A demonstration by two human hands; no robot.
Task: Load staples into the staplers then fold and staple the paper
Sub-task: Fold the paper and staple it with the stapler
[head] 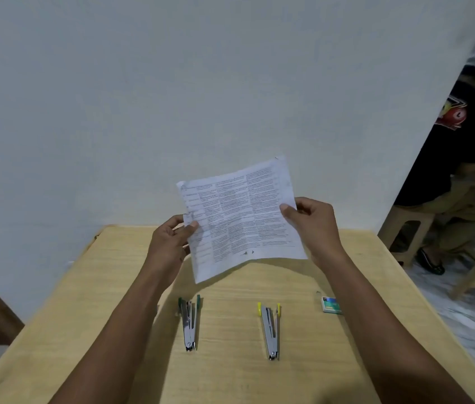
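**Printed sheet held in both hands, staplers lying below it**

- Left hand (172,237): at the paper's left edge, thumb and fingers pinching that edge.
- Paper (242,217): one printed sheet, held clear above the table (84,287) and tilted, its right corner higher. No finished fold is visible.
- Right hand (312,223): at the paper's right edge, thumb on the printed face, fingers curled behind, gripping it.
- Green stapler (188,323): on the table below the paper's left half, nearer the person. Its long axis runs from the paper toward the person, with the coloured end nearest the paper. The left hand is the nearer one.
- Yellow stapler (269,330): below the paper's right half, lying the same way. The right hand is nearer.
- Staple box (330,305): below and right of the paper, just beyond the yellow stapler.

Judgement: folding looks to be the step in hand. Bringing the two gripped edges together would put the crease across the text columns. Either stapler then lies straight down from its own hand.
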